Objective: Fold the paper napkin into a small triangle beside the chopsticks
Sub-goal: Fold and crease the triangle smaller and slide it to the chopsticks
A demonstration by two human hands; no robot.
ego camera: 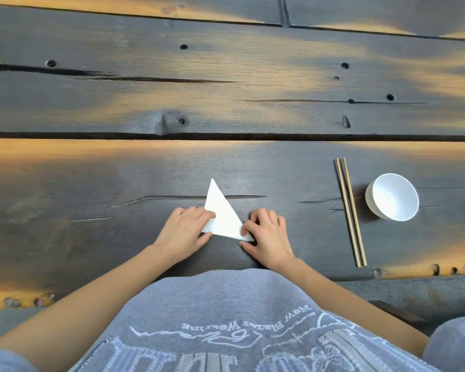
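White napkin (222,214) corners hidden under both hands (184,229).

Napkin (222,216) laid flat on desk (91,183), lower centre of frame, flanked by left hand (184,232) and right hand (269,237). Chopsticks (350,210) placed well right of napkin; bowl (392,197) set just right of chopsticks.

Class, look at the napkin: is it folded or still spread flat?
Folded. The napkin shows a triangle, with the left hand and right hand pressing its near corners.
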